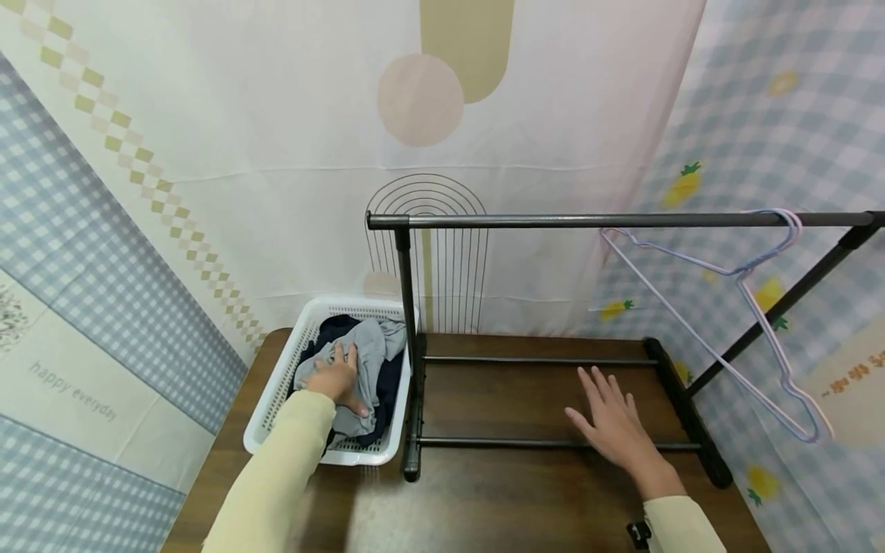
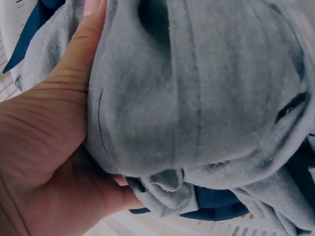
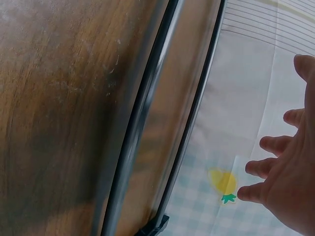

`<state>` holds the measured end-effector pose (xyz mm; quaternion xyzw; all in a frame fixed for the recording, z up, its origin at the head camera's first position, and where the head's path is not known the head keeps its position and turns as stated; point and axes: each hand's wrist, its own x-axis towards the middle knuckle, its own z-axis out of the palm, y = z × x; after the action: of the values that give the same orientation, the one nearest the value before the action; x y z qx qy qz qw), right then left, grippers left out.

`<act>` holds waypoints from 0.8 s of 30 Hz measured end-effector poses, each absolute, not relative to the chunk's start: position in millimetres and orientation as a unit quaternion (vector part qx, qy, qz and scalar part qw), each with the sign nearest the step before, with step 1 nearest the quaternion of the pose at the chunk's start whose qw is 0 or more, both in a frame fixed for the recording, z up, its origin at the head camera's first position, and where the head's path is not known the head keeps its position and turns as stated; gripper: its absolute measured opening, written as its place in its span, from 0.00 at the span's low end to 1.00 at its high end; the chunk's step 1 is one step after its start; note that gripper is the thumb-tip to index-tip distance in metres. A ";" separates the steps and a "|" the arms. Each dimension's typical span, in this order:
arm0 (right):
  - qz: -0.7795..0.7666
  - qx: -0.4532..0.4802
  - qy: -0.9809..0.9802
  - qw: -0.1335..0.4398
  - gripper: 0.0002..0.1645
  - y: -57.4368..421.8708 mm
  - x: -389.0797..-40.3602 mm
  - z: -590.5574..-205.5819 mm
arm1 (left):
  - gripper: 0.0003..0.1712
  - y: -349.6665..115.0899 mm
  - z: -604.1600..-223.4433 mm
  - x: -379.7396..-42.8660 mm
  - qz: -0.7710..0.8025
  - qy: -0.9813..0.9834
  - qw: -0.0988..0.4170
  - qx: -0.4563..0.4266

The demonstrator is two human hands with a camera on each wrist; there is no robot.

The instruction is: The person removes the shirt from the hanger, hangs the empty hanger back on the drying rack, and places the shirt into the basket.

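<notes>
My left hand [image 1: 336, 384] is in the white basket [image 1: 256, 418], on a crumpled grey garment [image 1: 369, 346]. The left wrist view shows the thumb along one side of the grey cloth [image 2: 142, 98] and the other fingers tucked partly out of sight beneath it, gripping a fold. Dark navy cloth [image 1: 390, 388] lies under and around the grey garment. My right hand [image 1: 615, 422] hovers over the lower bars of a black clothes rack, fingers spread and holding nothing; those fingers [image 3: 275, 145] also show in the right wrist view.
The rack's top rail [image 1: 553, 221] runs across above the wooden table [image 1: 470, 499]. A pale purple hanger [image 1: 698, 334] hangs at its right end. The rack's left foot [image 1: 412, 461] stands close beside the basket. Patterned cloth curtains [image 1: 290, 115] surround the table.
</notes>
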<state>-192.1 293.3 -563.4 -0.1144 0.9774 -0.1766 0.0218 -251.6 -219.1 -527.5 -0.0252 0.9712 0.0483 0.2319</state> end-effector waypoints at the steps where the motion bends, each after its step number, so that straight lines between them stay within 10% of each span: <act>1: -0.177 -0.114 0.977 0.021 0.53 292.8 -192.1 -563.1 | 0.86 -218.8 -528.6 -251.3 0.051 0.971 0.233 -0.026; 24: -0.167 -0.124 0.978 -0.002 0.51 287.0 -192.1 -538.5 | 0.80 -266.3 -502.9 -224.9 0.085 0.983 0.152 0.061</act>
<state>-192.1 287.0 -538.5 -0.1238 0.9782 -0.1669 -0.0020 -224.9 -266.3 -502.9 0.0609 0.9828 0.0854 0.1522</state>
